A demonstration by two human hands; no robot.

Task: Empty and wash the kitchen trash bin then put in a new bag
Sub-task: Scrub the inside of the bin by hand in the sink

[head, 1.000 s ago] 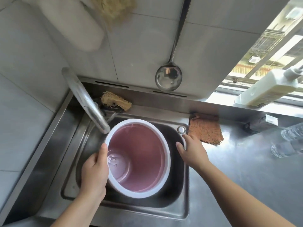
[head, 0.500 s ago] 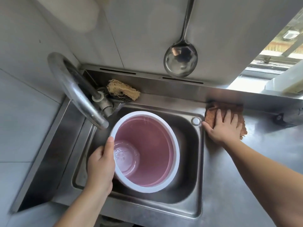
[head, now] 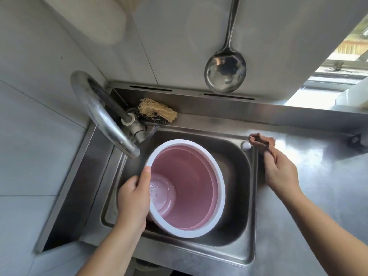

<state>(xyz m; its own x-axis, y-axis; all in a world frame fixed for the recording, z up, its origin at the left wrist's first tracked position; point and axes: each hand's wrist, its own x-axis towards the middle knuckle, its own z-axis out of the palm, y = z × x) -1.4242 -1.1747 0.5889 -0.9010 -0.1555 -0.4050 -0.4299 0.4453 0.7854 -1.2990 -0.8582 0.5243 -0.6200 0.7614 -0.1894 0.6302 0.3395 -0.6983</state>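
The pink trash bin [head: 191,188] with a white rim stands tilted in the steel sink [head: 249,226], a little water pooled at its bottom. My left hand [head: 133,200] grips the bin's left rim, thumb over the edge. My right hand [head: 278,172] holds a brown scouring cloth [head: 262,142] bunched in its fingers, lifted just above the counter at the sink's right edge.
The curved faucet [head: 103,116] ends just above the bin's left rim. A loofah sponge [head: 157,110] lies behind it on the sink ledge. A steel ladle [head: 225,70] hangs on the tiled wall. Steel counter [head: 318,196] stretches right toward a window.
My right hand reached to the brown cloth lying flat on the counter, grasped it, and now lifts it bunched toward the sink. My left hand stayed on the bin's rim.
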